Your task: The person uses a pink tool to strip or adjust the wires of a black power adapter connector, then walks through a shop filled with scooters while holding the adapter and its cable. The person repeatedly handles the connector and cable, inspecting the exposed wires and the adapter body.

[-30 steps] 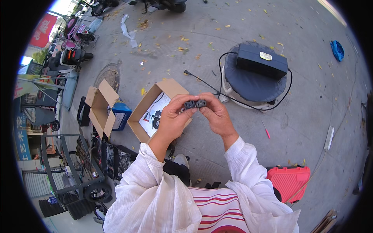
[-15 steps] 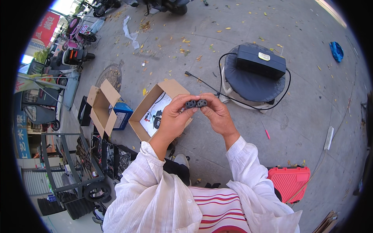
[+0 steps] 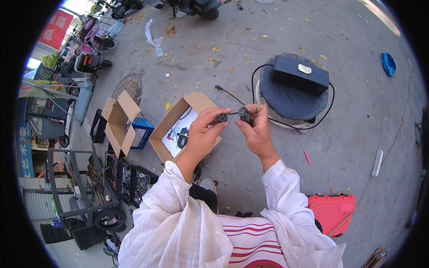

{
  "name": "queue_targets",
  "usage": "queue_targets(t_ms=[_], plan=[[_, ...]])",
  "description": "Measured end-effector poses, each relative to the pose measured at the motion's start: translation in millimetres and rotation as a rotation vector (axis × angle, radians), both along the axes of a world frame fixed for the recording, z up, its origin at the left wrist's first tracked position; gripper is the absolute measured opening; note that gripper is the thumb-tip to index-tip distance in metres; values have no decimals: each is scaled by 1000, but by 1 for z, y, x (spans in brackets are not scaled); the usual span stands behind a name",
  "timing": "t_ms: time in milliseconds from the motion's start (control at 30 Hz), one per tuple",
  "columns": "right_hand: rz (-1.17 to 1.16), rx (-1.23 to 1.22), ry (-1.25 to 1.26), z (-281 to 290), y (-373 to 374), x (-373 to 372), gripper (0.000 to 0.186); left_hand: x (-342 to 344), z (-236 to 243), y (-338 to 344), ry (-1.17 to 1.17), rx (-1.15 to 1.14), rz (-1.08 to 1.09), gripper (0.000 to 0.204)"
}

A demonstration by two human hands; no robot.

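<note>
In front of my chest, my left hand [image 3: 199,135] pinches a small black plug connector [image 3: 221,118] between thumb and fingers. A larger black plug connector [image 3: 243,113] is gripped in my right hand [image 3: 259,137], its pin face turned up toward me. The two connectors are a little apart. Beyond my right hand, a black power adapter [image 3: 300,73] lies on a round stool with a dark cushion [image 3: 286,100]. Black cables come off both its ends; one loose plug [image 3: 218,87] extends past the stool's left side. Where the connectors' own cables run is partly hidden by my hands.
Just left of my hands is an open cardboard box [image 3: 155,142] with parts inside. Farther left stand another open carton [image 3: 117,129], a blue box [image 3: 142,132] and a metal frame cart [image 3: 85,214]. A red case [image 3: 331,212] and a pink pen-like tool [image 3: 307,157] lie right.
The two connectors, held side by side before, are now apart. My right hand has moved slightly right and tilted its connector upward; my left hand stays nearly in place.
</note>
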State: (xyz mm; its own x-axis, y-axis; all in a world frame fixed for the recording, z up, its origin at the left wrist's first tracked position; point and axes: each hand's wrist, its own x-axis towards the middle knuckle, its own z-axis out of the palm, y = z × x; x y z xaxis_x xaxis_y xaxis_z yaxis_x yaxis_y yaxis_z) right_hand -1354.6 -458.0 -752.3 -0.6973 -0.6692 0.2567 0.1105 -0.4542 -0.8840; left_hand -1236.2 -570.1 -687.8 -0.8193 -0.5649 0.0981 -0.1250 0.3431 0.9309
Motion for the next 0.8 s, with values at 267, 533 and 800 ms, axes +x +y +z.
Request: queue_targets(t_ms=[267,533,800], plan=[[-247,301,463,22,8,-10,19,-2,2,2,12,-4,17,31],[-44,162,258,7,-1,-1,25,-6,-5,1,9,89,26,30],[-23,181,238,10,-4,1,25,-5,-11,-4,21,26,20,31]])
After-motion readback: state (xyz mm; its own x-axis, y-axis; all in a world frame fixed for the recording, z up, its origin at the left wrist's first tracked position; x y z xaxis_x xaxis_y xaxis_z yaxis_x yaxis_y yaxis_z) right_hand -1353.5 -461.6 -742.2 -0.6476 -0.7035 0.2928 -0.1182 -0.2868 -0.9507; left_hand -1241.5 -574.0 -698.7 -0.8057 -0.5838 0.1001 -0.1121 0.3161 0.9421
